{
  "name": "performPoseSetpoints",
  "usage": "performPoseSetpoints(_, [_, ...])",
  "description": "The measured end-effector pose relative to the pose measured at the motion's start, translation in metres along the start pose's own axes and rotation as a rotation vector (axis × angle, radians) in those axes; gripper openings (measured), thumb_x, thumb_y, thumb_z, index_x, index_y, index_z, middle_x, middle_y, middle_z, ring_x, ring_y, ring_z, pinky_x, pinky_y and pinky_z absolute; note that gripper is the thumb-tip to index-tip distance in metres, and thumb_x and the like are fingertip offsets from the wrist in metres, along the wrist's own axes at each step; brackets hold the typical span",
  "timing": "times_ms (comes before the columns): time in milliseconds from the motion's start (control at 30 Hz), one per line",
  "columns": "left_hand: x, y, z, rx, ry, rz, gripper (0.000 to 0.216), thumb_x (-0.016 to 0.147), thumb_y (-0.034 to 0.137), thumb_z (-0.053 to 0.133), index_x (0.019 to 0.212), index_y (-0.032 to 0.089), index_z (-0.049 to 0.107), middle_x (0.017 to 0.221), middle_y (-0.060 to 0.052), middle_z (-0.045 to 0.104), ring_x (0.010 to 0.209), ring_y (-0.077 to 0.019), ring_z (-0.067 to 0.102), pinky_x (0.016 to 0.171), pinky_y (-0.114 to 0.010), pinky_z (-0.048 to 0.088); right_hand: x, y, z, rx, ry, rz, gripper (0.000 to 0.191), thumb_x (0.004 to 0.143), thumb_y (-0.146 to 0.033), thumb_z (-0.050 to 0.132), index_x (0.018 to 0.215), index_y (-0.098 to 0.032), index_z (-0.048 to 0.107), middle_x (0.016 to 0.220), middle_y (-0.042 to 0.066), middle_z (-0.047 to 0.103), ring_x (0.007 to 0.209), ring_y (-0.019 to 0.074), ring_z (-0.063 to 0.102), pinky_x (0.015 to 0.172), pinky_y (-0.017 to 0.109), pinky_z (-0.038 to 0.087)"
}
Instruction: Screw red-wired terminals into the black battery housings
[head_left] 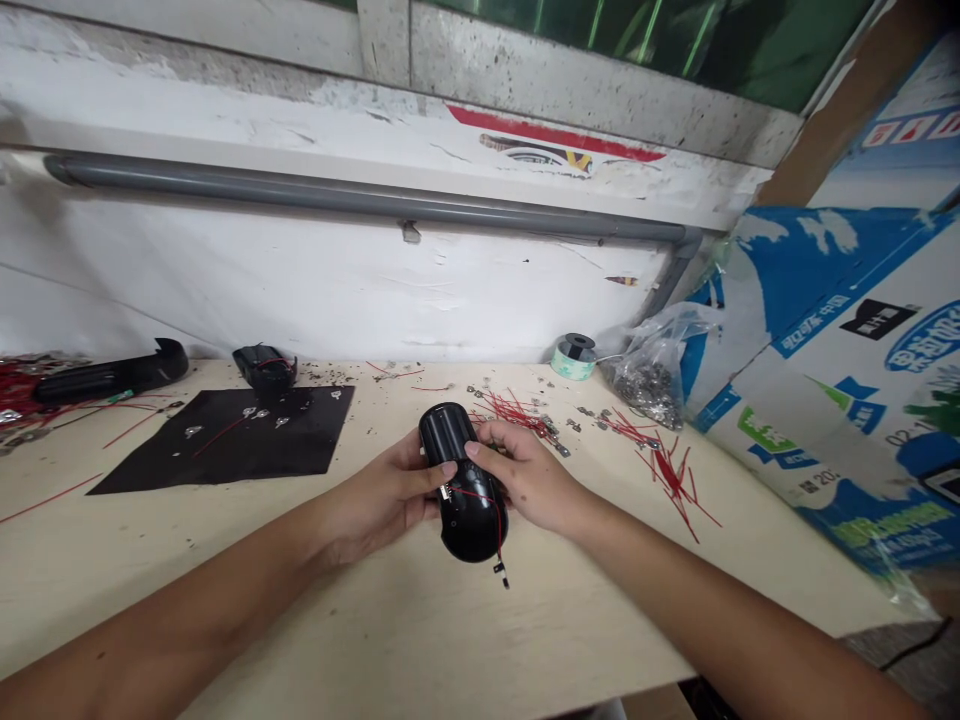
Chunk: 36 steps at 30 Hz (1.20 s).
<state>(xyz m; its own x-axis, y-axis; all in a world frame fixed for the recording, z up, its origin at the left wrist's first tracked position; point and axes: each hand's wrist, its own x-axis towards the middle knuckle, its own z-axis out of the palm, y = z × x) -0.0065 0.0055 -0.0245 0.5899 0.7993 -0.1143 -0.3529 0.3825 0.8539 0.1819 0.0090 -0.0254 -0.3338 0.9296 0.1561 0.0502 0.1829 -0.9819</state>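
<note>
A glossy black plastic housing [469, 525], long and rounded at its near end, is held up over the table between both hands. My left hand [397, 480] grips its left side, thumb lying on top near a small metal part [445, 492]. On the right side, my right hand [517, 470] holds the same housing, its thumb pressed on the upper face. A thin red wire [499, 515] crosses the housing and hangs past its near end, with a small dark and silver piece [501, 573] at its tip. The fingers underneath are hidden.
Behind lie red wires [510, 408] and small metal tabs. More red wires [671, 480] lie to the right, near a plastic bag of metal parts [649, 380] and a solder spool [574, 357]. Leftward are a black sheet [225, 455] and black housings [112, 375]. A printed carton [832, 400] borders the right.
</note>
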Motion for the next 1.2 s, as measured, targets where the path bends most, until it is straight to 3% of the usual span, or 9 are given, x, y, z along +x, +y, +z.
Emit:
performPoseSetpoints(233, [0.001, -0.006, 0.000, 0.086, -0.028, 0.068, 0.048, 0.086, 0.023, 0.069, 0.130, 0.025, 0.049, 0.135, -0.014, 0.056, 0.116, -0.0311, 0.059, 0.094, -0.049, 0.049, 0.001, 0.003, -0.001, 0.044, -0.003, 0.037, 0.023, 0.087, -0.040, 0.063, 0.080, -0.020, 0.054, 0.066, -0.004, 0.048, 0.056, 0.0119, 0.044, 0.051, 0.024, 0.035])
performPoseSetpoints(433, [0.000, -0.005, 0.003, 0.083, -0.010, 0.050, 0.053, 0.086, 0.024, 0.069, 0.134, 0.022, 0.047, 0.133, -0.016, 0.058, 0.116, -0.0334, 0.060, 0.093, -0.052, 0.050, 0.001, 0.003, -0.001, -0.018, 0.012, 0.024, 0.023, 0.087, -0.041, 0.063, 0.088, -0.019, 0.059, 0.074, -0.001, 0.052, 0.063, 0.0135, 0.048, 0.057, 0.025, 0.038])
performPoseSetpoints(600, [0.000, -0.002, 0.004, 0.007, 0.096, 0.074, 0.044, 0.088, 0.023, 0.066, 0.130, 0.020, 0.051, 0.128, -0.015, 0.062, 0.113, -0.0304, 0.062, 0.095, -0.048, 0.050, -0.001, -0.001, -0.006, 0.011, 0.063, 0.106, 0.028, 0.089, -0.046, 0.059, 0.107, -0.025, 0.055, 0.077, -0.003, 0.050, 0.055, 0.0120, 0.044, 0.050, 0.024, 0.035])
performPoseSetpoints(700, [0.001, -0.001, 0.003, 0.040, 0.220, 0.149, 0.038, 0.087, 0.027, 0.068, 0.122, 0.019, 0.055, 0.124, -0.014, 0.064, 0.113, -0.0300, 0.063, 0.095, -0.046, 0.051, -0.002, -0.006, -0.012, -0.130, 0.085, 0.003, 0.022, 0.089, -0.045, 0.060, 0.092, -0.023, 0.056, 0.072, -0.004, 0.048, 0.056, 0.0116, 0.041, 0.053, 0.024, 0.033])
performPoseSetpoints(833, [0.004, 0.001, 0.000, 0.147, 0.450, 0.323, 0.039, 0.083, 0.032, 0.072, 0.116, 0.022, 0.054, 0.123, -0.009, 0.063, 0.115, -0.0285, 0.061, 0.095, -0.044, 0.052, -0.004, -0.008, -0.015, -0.419, 0.088, -0.093, 0.033, 0.081, -0.041, 0.069, 0.067, -0.020, 0.048, 0.061, -0.005, 0.041, 0.058, 0.0121, 0.039, 0.055, 0.025, 0.030])
performPoseSetpoints(933, [0.005, 0.003, -0.001, 0.187, 0.491, 0.354, 0.044, 0.082, 0.034, 0.071, 0.120, 0.024, 0.051, 0.127, -0.008, 0.060, 0.117, -0.0272, 0.059, 0.096, -0.043, 0.051, -0.005, -0.004, -0.014, -0.609, 0.065, -0.120, 0.033, 0.083, -0.037, 0.066, 0.061, -0.019, 0.050, 0.055, -0.005, 0.035, 0.053, 0.0114, 0.033, 0.051, 0.026, 0.024])
performPoseSetpoints(1133, [0.006, 0.003, 0.002, 0.239, 0.541, 0.349, 0.046, 0.082, 0.035, 0.071, 0.121, 0.024, 0.050, 0.130, -0.009, 0.058, 0.122, -0.0292, 0.055, 0.096, -0.045, 0.051, -0.006, -0.006, -0.012, -0.469, 0.207, -0.189, 0.032, 0.092, -0.039, 0.056, 0.068, -0.018, 0.060, 0.057, -0.003, 0.036, 0.054, 0.0126, 0.032, 0.051, 0.027, 0.024])
performPoseSetpoints(1200, [0.007, 0.002, 0.000, 0.221, 0.548, 0.370, 0.043, 0.082, 0.035, 0.071, 0.118, 0.024, 0.051, 0.130, -0.009, 0.058, 0.119, -0.0283, 0.057, 0.096, -0.044, 0.051, -0.010, -0.011, -0.008, -0.433, 0.127, -0.198, 0.032, 0.092, -0.039, 0.058, 0.068, -0.018, 0.061, 0.057, -0.004, 0.035, 0.054, 0.0120, 0.031, 0.050, 0.026, 0.024])
